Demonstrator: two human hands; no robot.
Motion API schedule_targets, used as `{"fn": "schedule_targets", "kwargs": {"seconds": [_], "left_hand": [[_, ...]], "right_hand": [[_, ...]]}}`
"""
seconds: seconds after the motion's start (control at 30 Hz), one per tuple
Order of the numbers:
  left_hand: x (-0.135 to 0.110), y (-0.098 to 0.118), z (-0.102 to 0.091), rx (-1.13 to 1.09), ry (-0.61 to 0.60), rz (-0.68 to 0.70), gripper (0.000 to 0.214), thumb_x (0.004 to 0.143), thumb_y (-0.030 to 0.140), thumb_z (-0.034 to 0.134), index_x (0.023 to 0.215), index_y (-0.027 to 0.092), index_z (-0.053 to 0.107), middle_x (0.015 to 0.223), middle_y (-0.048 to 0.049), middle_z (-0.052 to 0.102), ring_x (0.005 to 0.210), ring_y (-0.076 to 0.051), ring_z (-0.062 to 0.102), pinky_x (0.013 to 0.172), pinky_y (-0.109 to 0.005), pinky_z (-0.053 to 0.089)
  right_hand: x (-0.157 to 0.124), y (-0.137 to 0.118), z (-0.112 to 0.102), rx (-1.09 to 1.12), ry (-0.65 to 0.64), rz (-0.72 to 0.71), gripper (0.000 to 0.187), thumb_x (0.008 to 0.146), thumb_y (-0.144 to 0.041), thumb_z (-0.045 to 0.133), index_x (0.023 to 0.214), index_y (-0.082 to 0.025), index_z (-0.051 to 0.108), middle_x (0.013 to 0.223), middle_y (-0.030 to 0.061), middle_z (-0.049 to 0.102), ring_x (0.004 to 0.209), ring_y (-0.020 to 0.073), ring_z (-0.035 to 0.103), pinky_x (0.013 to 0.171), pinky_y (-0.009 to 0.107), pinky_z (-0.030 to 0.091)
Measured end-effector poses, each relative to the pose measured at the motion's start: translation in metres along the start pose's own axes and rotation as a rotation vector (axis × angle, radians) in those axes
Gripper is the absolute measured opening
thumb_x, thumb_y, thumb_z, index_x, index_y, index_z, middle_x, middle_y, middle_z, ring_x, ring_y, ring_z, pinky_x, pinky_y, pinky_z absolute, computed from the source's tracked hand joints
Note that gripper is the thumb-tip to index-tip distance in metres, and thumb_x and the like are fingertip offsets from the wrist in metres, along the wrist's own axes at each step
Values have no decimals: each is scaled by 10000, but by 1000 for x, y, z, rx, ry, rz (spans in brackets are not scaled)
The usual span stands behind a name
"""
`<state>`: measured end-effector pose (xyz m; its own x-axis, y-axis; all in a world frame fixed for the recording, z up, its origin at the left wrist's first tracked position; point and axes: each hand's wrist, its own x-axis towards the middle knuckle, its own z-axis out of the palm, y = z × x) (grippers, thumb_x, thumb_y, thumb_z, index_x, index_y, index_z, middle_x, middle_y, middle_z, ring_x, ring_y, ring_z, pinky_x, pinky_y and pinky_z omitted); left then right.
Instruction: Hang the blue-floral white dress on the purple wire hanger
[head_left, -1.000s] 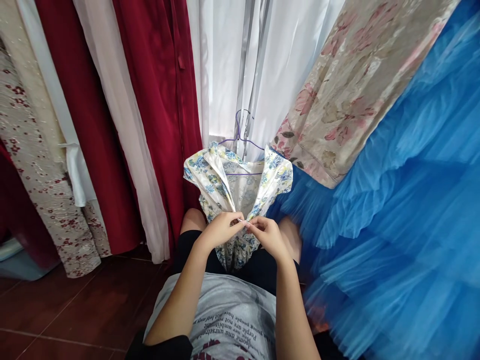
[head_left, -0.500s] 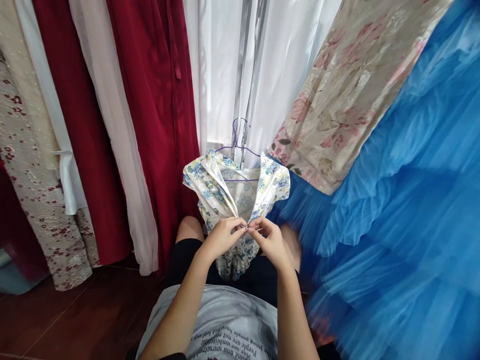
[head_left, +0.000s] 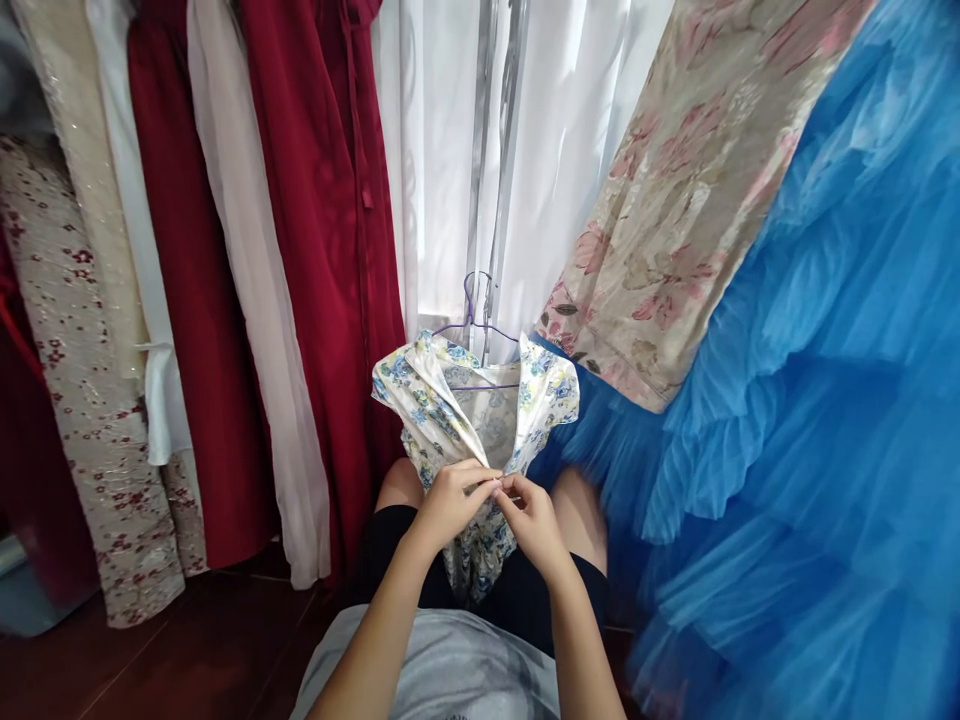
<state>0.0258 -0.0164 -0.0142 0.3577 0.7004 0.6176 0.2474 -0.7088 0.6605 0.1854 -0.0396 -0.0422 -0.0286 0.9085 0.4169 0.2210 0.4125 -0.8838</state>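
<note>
A white dress [head_left: 431,405] with blue and yellow flowers hangs on a purple wire hanger [head_left: 480,325] in front of me, its neckline spread in a V. At the bottom of that V, my left hand [head_left: 454,505] pinches one front edge of the dress. My right hand [head_left: 531,515] pinches the opposite edge, and the fingertips of both hands meet there. Whatever small fastening lies between the fingertips is too hidden to make out. The lower part of the dress drops between my knees.
Dark red dresses [head_left: 322,250], a pale pink cloth [head_left: 247,260] and a sequined floral gown [head_left: 82,400] hang at left. White curtains [head_left: 442,150] are behind. A beige floral garment [head_left: 660,230] and a blue tulle gown [head_left: 825,450] crowd the right. Reddish floor tiles [head_left: 210,650] lie below.
The view has tilted up and shifted slightly, so the dress and hands appear lower. Both hands still pinch the dress edges, with their fingertips now closer together.
</note>
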Motion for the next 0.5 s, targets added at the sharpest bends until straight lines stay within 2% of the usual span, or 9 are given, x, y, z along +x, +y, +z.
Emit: {"fn": "schedule_targets", "kwargs": {"seconds": [0.17,0.27,0.37,0.5], "left_hand": [[-2,-3,5,10,196,91,134,887,171,679,910,237,794,850,-25,741,801,-176,687,755,-287,528],[9,-6,-5,41,317,107,113,909,210,664,864,218,768,837,-32,726,784,-170,674,733,-281,520],[44,-7,-26,90,411,158,125,902,248,677,804,200,739,846,-37,717,790,-171,661,738,-288,508],[119,3,-57,274,482,203,123,874,270,701,775,205,734,869,-32,738,867,-204,638,844,-346,486]], "right_hand": [[-2,-6,-4,-41,-30,-23,242,923,-387,586,813,-180,641,745,18,599,690,168,537,608,264,401],[0,-7,-3,-85,-94,-11,223,896,-346,609,750,-178,602,717,9,582,677,159,531,608,262,401],[1,-7,-2,-76,-171,-3,201,875,-319,620,737,-177,587,693,0,574,669,154,534,618,262,409],[3,-8,-4,-59,-155,-8,200,879,-313,609,733,-188,554,671,-20,540,623,133,495,591,251,386]]}}
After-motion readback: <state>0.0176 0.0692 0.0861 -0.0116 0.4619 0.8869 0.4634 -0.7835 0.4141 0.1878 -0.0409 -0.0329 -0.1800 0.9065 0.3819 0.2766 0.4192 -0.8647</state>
